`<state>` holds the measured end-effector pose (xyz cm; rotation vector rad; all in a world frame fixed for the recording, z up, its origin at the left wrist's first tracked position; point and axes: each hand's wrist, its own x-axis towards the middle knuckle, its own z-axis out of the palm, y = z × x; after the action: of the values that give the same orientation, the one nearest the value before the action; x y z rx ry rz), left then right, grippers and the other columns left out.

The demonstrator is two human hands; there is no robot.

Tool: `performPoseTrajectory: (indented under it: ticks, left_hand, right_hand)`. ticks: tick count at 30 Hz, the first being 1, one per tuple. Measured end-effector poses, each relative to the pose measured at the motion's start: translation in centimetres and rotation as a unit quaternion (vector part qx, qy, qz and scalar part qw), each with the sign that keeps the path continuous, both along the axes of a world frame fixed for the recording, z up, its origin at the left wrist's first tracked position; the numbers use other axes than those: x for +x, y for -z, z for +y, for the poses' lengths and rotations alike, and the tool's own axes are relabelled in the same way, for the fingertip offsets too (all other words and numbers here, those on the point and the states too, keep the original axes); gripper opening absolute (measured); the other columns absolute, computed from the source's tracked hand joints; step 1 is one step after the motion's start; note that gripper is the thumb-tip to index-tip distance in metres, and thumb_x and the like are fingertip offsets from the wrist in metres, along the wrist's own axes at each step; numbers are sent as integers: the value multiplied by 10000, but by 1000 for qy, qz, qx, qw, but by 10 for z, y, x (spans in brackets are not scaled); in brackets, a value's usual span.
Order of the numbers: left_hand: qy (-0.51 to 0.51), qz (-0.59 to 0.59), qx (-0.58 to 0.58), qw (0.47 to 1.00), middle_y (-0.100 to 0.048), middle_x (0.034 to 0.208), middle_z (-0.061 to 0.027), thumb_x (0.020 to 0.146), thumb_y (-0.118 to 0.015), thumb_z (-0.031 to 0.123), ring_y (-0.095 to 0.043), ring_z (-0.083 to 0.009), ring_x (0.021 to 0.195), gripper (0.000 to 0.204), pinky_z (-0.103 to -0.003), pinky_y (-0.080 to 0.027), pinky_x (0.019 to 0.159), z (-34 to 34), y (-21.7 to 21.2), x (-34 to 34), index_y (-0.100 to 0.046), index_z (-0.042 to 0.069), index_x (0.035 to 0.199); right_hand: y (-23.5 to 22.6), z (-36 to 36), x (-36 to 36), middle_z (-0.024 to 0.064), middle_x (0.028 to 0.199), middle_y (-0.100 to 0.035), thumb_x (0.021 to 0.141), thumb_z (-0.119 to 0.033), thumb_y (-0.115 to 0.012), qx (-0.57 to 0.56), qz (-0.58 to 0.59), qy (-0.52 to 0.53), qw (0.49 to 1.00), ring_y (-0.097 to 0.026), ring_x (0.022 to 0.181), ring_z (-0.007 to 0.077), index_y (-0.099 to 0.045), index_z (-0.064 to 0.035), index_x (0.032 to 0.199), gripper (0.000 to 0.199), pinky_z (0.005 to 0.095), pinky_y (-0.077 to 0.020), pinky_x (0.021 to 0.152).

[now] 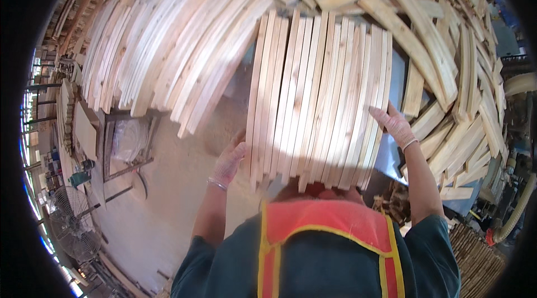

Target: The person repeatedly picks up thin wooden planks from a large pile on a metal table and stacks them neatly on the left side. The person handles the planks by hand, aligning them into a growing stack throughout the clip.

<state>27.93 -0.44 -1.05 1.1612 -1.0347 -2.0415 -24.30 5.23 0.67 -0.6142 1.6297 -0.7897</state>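
A row of pale wooden slats (313, 97), packed side by side, lies in front of my chest with its near ends close to my red, yellow-edged apron (327, 222). My left hand (230, 162), in a thin whitish glove, is closed against the row's left side near the front; its fingertips are partly hidden by the outer slat. Further along, on the right side, my gloved right hand (395, 124) grips the outermost slat, thumb on the upper face. Between them the two hands clasp the row. Whatever supports it from below is mostly covered.
To the left stands another row of slats (168, 46). Curved wooden pieces (425, 41) lie in a loose heap at the right. A standing fan (72, 222) and a metal-framed stand (126, 144) are on the left; a ribbed hose (517, 208) hangs at the far right.
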Motion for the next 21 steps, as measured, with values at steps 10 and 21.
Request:
performPoseTrajectory:
  ticks: [10,21]
  left_hand:
    - [4,76,72,994,-566,1516,-108,835,-781,-51,-615,-210,1298,1028,-347,-565,1031,-59,-62,-76,-256,118,1703]
    - [-6,38,-104,994,-414,1660,-103,698,-977,214,-411,-235,1525,1301,-398,-331,1256,-185,-170,-54,-179,43,1711]
  right_hand:
    - [8,-10,21,145,1262,-702,922,-184,-804,-85,-109,155,978,-668,1124,243,-544,70,1447,639,355,-526,1012]
    - [-63,-156,54,172,1431,-625,933,-137,-770,-207,-190,171,944,-619,1290,282,-452,62,1532,707,398,-469,1150]
